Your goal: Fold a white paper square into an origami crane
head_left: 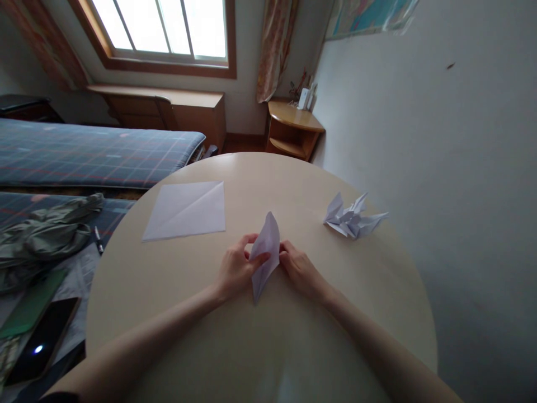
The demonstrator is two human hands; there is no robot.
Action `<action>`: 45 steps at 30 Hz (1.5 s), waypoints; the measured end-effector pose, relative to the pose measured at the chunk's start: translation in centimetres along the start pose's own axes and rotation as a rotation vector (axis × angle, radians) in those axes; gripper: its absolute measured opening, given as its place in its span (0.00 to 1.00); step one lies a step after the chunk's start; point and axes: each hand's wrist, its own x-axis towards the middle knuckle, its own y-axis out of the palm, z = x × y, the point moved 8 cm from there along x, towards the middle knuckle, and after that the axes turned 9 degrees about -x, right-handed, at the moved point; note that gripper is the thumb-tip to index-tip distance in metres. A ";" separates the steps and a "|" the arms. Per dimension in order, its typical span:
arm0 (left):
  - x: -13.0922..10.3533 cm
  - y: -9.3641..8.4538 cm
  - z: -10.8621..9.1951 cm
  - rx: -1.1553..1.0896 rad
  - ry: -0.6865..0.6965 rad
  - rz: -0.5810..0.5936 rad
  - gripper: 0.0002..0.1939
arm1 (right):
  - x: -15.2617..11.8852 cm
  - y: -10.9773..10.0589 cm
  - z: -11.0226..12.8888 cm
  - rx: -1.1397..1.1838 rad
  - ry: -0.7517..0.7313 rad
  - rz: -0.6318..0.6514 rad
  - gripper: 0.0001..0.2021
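Note:
A folded sheet of white paper, long and pointed at both ends, stands tilted between my hands over the round table. My left hand grips it from the left, with the thumb across its near face and the fingers behind. At its right edge, my right hand has its fingers curled and pinched on the paper; the fingertips are partly hidden. Flat on the table to the left lies a stack of square white paper with a diagonal crease. Several folded paper figures with pointed wings sit clustered on the right.
The round cream table stands close to the white wall on the right. To the left are a plaid mattress, a crumpled grey cloth, a green booklet, a pen and a phone. A wooden corner shelf stands behind.

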 end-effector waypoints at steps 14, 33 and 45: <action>-0.2 0.5 -0.4 0.101 0.069 0.027 0.23 | 0.0 -0.1 -0.1 -0.082 0.231 -0.037 0.14; -0.4 -0.2 -1.0 0.033 0.124 0.032 0.18 | -0.2 0.4 0.1 -0.321 0.124 -0.051 0.19; -0.1 0.8 0.8 -0.522 0.017 0.267 0.31 | -0.4 1.2 -3.4 0.376 0.303 0.144 0.23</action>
